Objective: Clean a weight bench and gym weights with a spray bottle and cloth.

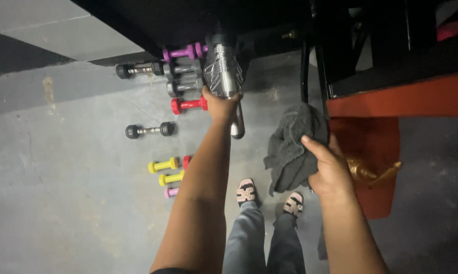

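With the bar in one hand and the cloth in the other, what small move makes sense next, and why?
Probably bring the right hand with the grey cloth across to the silver bar. The left hand grips that bar's lower end, and the cloth hangs beside it, not touching.

grey cloth [292,147], silver ribbed bar [222,68], perhaps red bench [391,101]

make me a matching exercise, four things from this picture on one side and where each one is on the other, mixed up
Things:
1. metal bar
2. dark grey towel
3. yellow dumbbells
4. red bench

Places:
A. on the floor, left of the left arm
B. gripped in the left hand
C. at the right edge, beside the towel
D. held in the right hand

Pairs: 1-B, 2-D, 3-A, 4-C
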